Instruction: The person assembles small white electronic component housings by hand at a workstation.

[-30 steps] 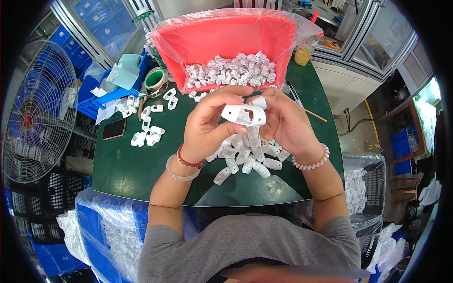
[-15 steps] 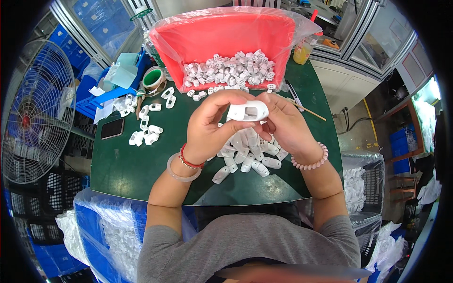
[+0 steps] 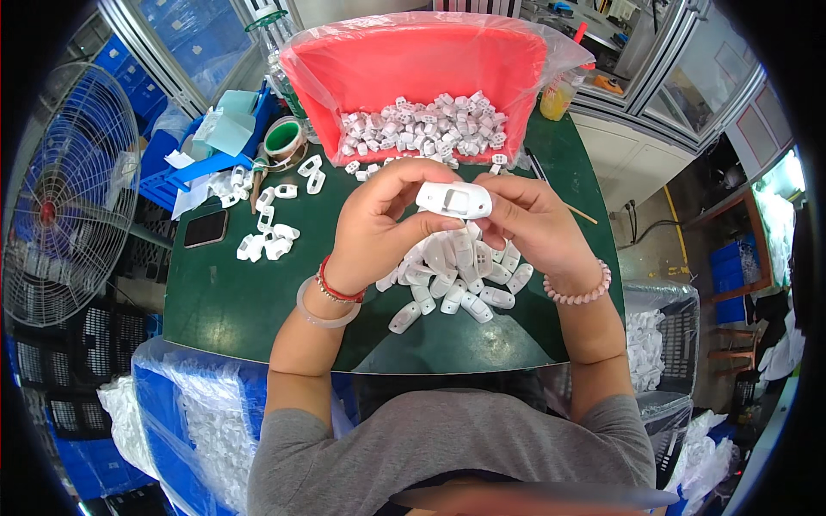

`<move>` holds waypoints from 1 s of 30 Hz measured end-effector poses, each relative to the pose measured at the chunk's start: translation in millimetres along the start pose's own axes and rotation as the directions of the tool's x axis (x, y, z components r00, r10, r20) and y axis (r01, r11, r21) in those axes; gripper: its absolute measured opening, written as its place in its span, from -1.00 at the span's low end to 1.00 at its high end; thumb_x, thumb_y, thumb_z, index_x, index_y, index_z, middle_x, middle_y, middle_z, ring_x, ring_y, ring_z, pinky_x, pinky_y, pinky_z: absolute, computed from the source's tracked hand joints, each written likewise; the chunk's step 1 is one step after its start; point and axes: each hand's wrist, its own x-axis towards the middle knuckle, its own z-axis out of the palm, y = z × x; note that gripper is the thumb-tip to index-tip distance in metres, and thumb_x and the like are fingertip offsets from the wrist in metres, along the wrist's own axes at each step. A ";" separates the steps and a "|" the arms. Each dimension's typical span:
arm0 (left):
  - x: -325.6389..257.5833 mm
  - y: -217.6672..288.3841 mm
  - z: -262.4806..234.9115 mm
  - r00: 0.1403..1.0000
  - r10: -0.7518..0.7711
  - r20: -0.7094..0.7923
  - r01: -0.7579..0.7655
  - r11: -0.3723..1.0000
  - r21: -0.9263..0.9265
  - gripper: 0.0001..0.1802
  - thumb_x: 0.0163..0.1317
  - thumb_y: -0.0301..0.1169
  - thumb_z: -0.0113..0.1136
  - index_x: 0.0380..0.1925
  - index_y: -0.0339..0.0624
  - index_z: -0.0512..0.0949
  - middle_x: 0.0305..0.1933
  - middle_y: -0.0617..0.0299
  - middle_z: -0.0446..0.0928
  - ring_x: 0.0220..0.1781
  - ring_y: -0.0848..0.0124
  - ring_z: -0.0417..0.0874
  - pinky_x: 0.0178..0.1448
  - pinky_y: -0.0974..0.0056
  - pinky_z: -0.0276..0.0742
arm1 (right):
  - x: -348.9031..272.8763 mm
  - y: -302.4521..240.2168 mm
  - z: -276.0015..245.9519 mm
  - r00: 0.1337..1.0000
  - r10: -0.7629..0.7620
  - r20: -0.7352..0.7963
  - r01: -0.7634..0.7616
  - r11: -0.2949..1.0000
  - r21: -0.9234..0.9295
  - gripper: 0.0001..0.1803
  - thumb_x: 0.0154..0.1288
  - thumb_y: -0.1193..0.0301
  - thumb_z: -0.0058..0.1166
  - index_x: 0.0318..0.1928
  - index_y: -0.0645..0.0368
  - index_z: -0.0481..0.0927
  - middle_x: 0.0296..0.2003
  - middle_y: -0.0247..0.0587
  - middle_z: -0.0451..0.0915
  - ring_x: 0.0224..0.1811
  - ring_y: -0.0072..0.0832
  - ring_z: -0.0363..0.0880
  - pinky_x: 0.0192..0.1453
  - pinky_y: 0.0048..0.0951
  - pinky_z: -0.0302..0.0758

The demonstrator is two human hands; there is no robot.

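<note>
Both my hands hold one white plastic housing (image 3: 454, 199) above the green table (image 3: 224, 301). My left hand (image 3: 379, 224) grips its left end, my right hand (image 3: 533, 225) its right end. The housing is oblong with a small rectangular window on top. Below my hands lies a heap of similar white housings (image 3: 456, 279). Behind them a red tray (image 3: 413, 64) lined with a clear bag holds several small white parts (image 3: 422, 129).
Loose white clips (image 3: 268, 241) and a black phone (image 3: 205, 229) lie at the table's left, near a roll of tape (image 3: 282, 138). A blue-framed fan (image 3: 60, 198) stands left. Blue crates with bagged white parts (image 3: 198, 421) sit below the table; a basket (image 3: 654, 335) stands right.
My hands have turned the white housing and lifted it slightly, so its windowed face now points up. The rest of the table is unchanged.
</note>
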 end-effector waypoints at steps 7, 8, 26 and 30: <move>-0.2 -3.4 -5.9 0.983 0.164 -0.084 -0.127 0.933 0.338 -0.65 -0.06 -0.63 0.27 -0.20 -0.29 0.47 -0.14 0.16 0.48 -0.11 0.43 0.50 -0.02 0.34 0.42 | 0.8 -10.8 10.1 1.000 0.019 -0.007 -0.017 0.971 0.239 -0.73 0.28 0.33 -0.04 -0.14 0.28 0.52 -0.36 -0.43 0.46 -0.33 -0.77 0.32 -0.29 -0.68 0.30; -0.4 -3.8 -6.6 0.974 0.222 -0.041 -0.180 0.873 0.454 -0.65 -0.07 -0.62 0.27 -0.20 -0.29 0.48 -0.16 0.16 0.49 -0.12 0.43 0.50 -0.04 0.35 0.42 | 0.2 -9.7 11.2 1.000 -0.024 -0.011 0.025 0.995 0.097 -0.73 0.27 0.32 -0.02 -0.15 0.27 0.52 -0.37 -0.45 0.45 -0.35 -0.76 0.30 -0.30 -0.68 0.28; -0.9 7.2 8.8 0.945 -0.301 -0.129 0.277 0.945 -0.176 -0.73 0.25 -0.36 0.06 -0.14 -0.32 0.43 -0.21 0.27 0.50 -0.14 0.58 0.45 -0.05 0.45 0.37 | 1.8 -6.9 12.1 0.974 -0.159 -0.162 0.140 0.982 -0.125 -0.77 0.22 0.38 0.07 -0.23 0.32 0.53 -0.32 -0.39 0.43 -0.25 -0.68 0.35 -0.13 -0.61 0.30; -0.7 1.7 6.8 0.936 -0.314 -0.157 0.289 0.943 -0.163 -0.75 0.24 -0.38 0.07 -0.16 -0.32 0.45 -0.21 0.27 0.50 -0.15 0.58 0.46 -0.06 0.46 0.36 | 6.3 1.6 5.3 0.974 -0.124 -0.188 0.120 0.992 -0.032 -0.77 0.20 0.36 0.10 -0.25 0.30 0.54 -0.30 -0.40 0.42 -0.25 -0.69 0.34 -0.14 -0.62 0.30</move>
